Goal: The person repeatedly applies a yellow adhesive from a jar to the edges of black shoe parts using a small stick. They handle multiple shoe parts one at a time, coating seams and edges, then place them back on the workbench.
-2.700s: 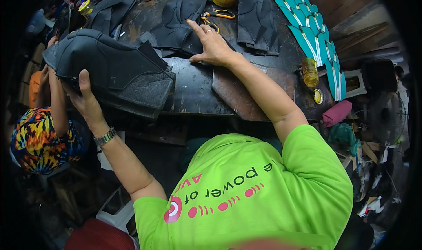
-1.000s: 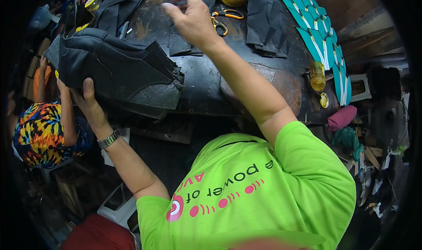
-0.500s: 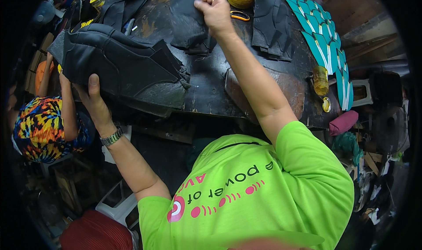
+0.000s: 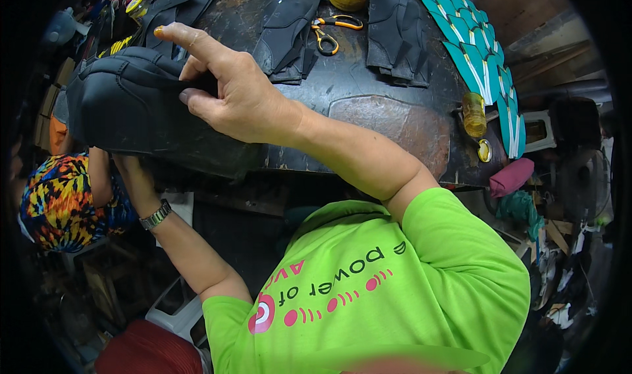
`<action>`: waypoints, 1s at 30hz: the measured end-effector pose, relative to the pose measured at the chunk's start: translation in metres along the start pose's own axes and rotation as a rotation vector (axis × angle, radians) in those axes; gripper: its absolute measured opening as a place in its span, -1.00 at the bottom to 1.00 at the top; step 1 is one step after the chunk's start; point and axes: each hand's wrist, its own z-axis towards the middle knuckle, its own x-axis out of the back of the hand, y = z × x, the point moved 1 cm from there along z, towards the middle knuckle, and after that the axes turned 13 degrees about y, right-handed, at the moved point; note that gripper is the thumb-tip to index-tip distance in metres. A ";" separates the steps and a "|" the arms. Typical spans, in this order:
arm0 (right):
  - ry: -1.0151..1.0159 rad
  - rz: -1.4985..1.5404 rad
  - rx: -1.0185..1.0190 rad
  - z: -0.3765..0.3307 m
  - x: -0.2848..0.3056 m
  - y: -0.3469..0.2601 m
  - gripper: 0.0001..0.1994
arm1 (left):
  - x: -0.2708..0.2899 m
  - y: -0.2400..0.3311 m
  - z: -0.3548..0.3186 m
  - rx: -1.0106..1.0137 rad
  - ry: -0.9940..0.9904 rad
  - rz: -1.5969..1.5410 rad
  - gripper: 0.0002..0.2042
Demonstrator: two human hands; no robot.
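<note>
r grip (image 4: 238, 90) idx extended; l grip (image 4: 134, 180) lower

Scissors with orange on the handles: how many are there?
1: the scissors lie on the table, between the left black stack and the right black stack. More may be hidden.

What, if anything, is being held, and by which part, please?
Black shoe uppers, apparently: the right hand pinches their top edge; left hand below, grip hidden.

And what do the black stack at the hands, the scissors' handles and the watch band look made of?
Black stack: leather or an imitation, dull, with soft folds and seam lines.
Scissors' handles: likely plastic, moulded-looking loops in orange and black.
Watch band: apparently metal, shiny, with silvery links.
</note>
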 end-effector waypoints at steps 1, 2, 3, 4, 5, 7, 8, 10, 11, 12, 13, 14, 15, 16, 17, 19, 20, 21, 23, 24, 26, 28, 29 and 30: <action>-0.004 -0.008 -0.025 0.001 0.001 -0.001 -0.22 | 0.002 -0.002 0.001 -0.010 -0.040 -0.138 -0.18; -0.013 -0.024 -0.047 0.002 0.002 -0.002 -0.23 | 0.000 -0.002 -0.002 0.021 -0.019 -0.325 -0.21; -0.017 -0.045 -0.046 0.003 0.002 -0.002 -0.23 | -0.003 0.001 -0.003 0.054 0.003 -0.511 -0.24; -0.028 -0.073 -0.049 0.003 0.002 -0.003 -0.24 | -0.005 0.007 -0.004 0.017 0.013 -0.387 -0.25; -0.022 -0.100 -0.031 0.003 0.003 -0.003 -0.24 | -0.008 0.015 -0.005 -0.018 0.023 -0.263 -0.25; -0.019 -0.139 0.129 0.004 0.001 -0.002 -0.24 | -0.017 0.033 -0.006 -0.020 0.044 -0.190 -0.26; -0.044 -0.180 0.187 0.004 0.000 -0.002 -0.23 | -0.024 0.042 -0.009 0.012 0.056 -0.240 -0.27; -0.060 -0.103 0.176 0.004 0.001 0.000 -0.24 | -0.030 0.059 -0.008 0.047 0.060 -0.290 -0.29; -0.076 -0.103 0.162 0.004 0.002 0.001 -0.24 | -0.032 0.066 -0.008 0.050 0.051 -0.289 -0.31; -0.095 -0.111 0.137 0.004 0.002 0.002 -0.24 | -0.033 0.072 -0.007 0.067 0.057 -0.294 -0.32; -0.081 -0.140 0.161 0.003 0.003 0.002 -0.25 | -0.034 0.075 -0.006 0.060 0.034 -0.268 -0.25; -0.069 -0.176 0.173 0.002 0.003 0.002 -0.25 | -0.035 0.078 -0.005 0.067 0.026 -0.248 -0.19; -0.064 -0.217 0.176 0.002 0.003 0.003 -0.24 | -0.035 0.079 -0.004 0.071 0.041 -0.226 -0.12; -0.004 -0.185 0.215 0.001 0.004 0.005 -0.24 | -0.036 0.079 -0.003 0.052 0.022 -0.227 -0.12; 0.051 -0.159 0.242 0.001 0.006 0.009 -0.23 | -0.036 0.078 -0.002 0.033 0.024 -0.226 -0.12; 0.159 -0.109 0.288 0.006 0.011 0.023 -0.21 | -0.037 0.074 -0.001 0.005 0.032 -0.234 -0.16; 0.176 -0.109 0.184 0.006 0.021 0.033 -0.32 | -0.037 0.073 -0.001 -0.003 0.040 -0.243 -0.20; 0.195 -0.097 0.038 0.008 0.032 0.047 -0.33 | -0.037 0.071 -0.002 0.012 0.061 -0.249 -0.24; 0.247 -0.186 -0.183 0.016 0.057 0.081 -0.29 | -0.035 0.070 -0.003 0.082 0.042 -0.283 -0.23; 0.288 -0.276 -0.254 0.020 0.070 0.100 -0.24 | -0.035 0.069 -0.004 0.178 0.065 -0.315 -0.22; 0.383 -0.791 -0.294 0.024 0.091 0.134 -0.09 | -0.036 0.070 -0.005 0.105 0.044 -0.290 -0.16; 0.335 -0.902 -0.343 0.017 0.100 0.163 -0.03 | -0.037 0.071 -0.004 0.076 0.049 -0.281 -0.14; 0.309 -0.963 -0.422 0.014 0.103 0.175 0.00 | -0.037 0.072 -0.004 0.064 0.047 -0.276 -0.14; 0.294 -0.991 -0.416 0.012 0.104 0.186 -0.01 | -0.037 0.073 -0.004 0.072 0.058 -0.269 -0.15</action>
